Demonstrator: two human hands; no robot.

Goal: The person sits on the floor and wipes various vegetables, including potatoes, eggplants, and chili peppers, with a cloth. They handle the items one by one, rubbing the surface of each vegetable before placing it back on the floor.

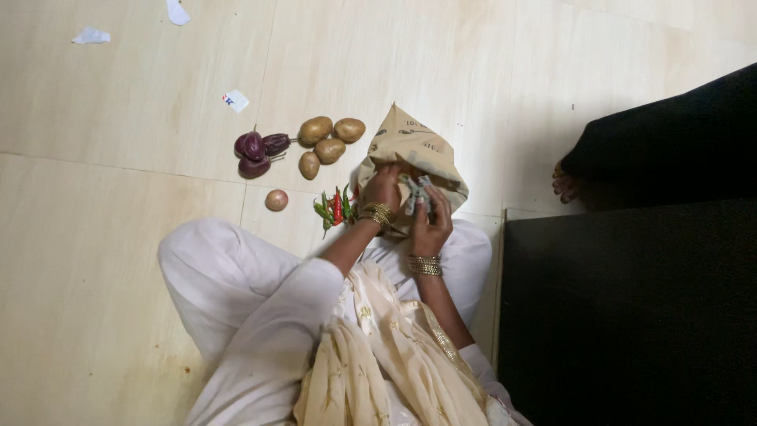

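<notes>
Paper bag half emptied on the tiled floor

Paper bag (412, 150), tan with dark printing, stands on the floor in front of the seated person's knees, its mouth gathered toward both hands. Going from the left: a torn white scrap (91, 35) lies far off, then a small white tag with a blue and red mark (235, 100). Next come three dark purple brinjals (259, 150), a single onion (276, 199), four potatoes (325, 142) and a bunch of red and green chillies (334, 208), all laid out beside the bag, so much of the unpacking looks done. The left hand (384, 189) grips the bag's rim. The right hand (428, 225) is closed around something small and grey, perhaps a wrapped packet; I cannot make it out. A dark cabinet (631, 315) stands at right, another person's foot (564, 183) beside it.
</notes>
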